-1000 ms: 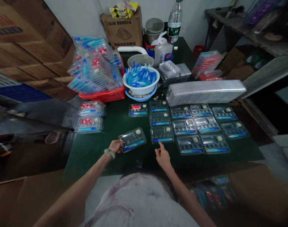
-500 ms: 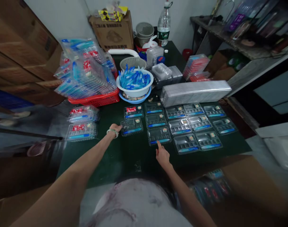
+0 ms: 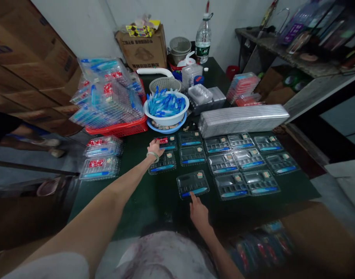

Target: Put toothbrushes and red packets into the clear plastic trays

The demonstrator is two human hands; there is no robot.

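My left hand [image 3: 155, 149] reaches over the left edge of a clear plastic blister tray [image 3: 173, 143] with a red card, a small tan block and a slim blue pen-shaped piece. Its fingers are closed at the tray's edge, beside the card. Just below, another clear tray [image 3: 165, 159] is partly covered by my wrist. With the index finger stretched out, my right hand [image 3: 199, 211] touches the near edge of a separate clear tray [image 3: 191, 182], at its blue pen-shaped piece [image 3: 198, 191]. The other right fingers are curled and grip nothing visible.
More filled trays [image 3: 231, 182] lie in rows at right. A long stack of empty trays [image 3: 244, 120] stands behind them. A white bowl [image 3: 167, 120] holds blue pieces. Packed trays fill a red basket [image 3: 119, 130]; two stacks [image 3: 99, 168] sit at left. Another person's legs [image 3: 26, 135] show far left.
My right hand has drawn its tray toward me, out of its column. My left hand has moved from the lower tray up to the tray with the red card. The view has tilted slightly.
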